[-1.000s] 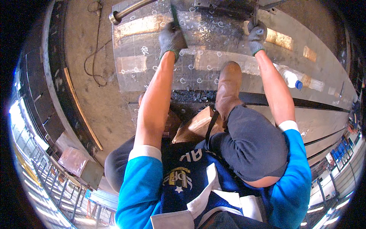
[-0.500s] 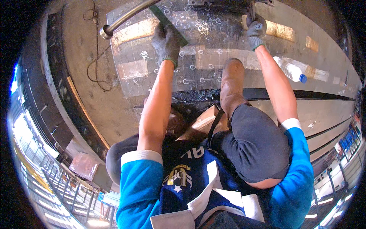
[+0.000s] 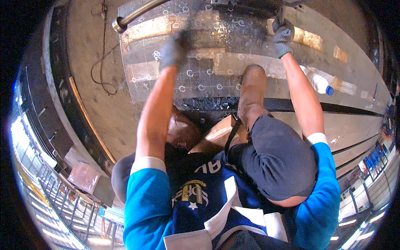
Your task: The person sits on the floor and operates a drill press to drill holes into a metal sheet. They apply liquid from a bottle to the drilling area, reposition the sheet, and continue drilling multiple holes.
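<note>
From the head view: the left forearm reaches up and forward from the lower edge, elbow nearly straight, and the left hand [image 3: 173,51], in a grey knitted glove, hangs over a broad grey metal plate [image 3: 143,68] marked with small white chalk circles. It's blurred, but the fingers look curled in around a long, thin, dark strip [image 3: 192,26], itself smeared by blur and slanting up and away over the plate; whether it touches the surface, I can't tell.

Across on the right, the other arm runs up past a clear plastic bottle with a blue cap [image 3: 321,83], wrist nearly straight. The right hand [image 3: 283,36], gloved in the same grey, is a sharp, tight fist, fingers wrapped about an upright dark metal bar [image 3: 281,16] at the plate's far side. Between the arms, a brown leather boot [image 3: 253,85] rests at the plate's near edge.
</note>
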`<move>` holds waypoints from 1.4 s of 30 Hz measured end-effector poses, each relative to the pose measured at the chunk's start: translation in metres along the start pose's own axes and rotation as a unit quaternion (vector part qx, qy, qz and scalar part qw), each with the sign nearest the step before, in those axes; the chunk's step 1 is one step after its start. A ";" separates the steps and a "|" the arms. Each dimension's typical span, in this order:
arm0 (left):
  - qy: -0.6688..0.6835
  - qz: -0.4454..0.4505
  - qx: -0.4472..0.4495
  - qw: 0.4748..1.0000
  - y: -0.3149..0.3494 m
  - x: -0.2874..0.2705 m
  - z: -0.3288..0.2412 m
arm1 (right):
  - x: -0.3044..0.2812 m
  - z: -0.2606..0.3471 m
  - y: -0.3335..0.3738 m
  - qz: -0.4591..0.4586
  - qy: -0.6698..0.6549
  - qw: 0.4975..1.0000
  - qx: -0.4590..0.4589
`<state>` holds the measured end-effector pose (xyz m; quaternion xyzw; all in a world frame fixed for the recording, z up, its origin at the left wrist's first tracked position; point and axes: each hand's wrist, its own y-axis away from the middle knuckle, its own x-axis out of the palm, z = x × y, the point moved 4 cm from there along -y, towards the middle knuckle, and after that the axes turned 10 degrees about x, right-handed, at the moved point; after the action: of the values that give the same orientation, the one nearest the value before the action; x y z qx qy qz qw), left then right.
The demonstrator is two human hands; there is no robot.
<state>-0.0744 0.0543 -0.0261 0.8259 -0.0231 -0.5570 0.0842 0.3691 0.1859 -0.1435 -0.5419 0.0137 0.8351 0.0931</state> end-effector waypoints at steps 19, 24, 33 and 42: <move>0.035 0.050 0.095 0.994 -0.089 -0.031 -0.028 | -0.010 -0.047 -0.015 -0.038 0.034 0.998 -0.023; 0.261 -0.017 0.017 0.965 -0.145 -0.015 0.005 | -0.011 -0.051 -0.016 -0.055 0.031 0.997 -0.033; 0.001 0.197 0.188 0.962 0.052 -0.012 -0.014 | 0.033 -0.067 -0.021 -0.104 0.024 0.993 -0.049; 0.008 0.028 -0.133 0.991 -0.017 -0.021 0.064 | 0.028 -0.074 -0.037 -0.062 -0.105 0.992 0.019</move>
<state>-0.1423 0.0667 -0.0333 0.8109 0.0287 -0.5457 0.2092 0.4312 0.2174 -0.1962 -0.4491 -0.0134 0.8797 0.1558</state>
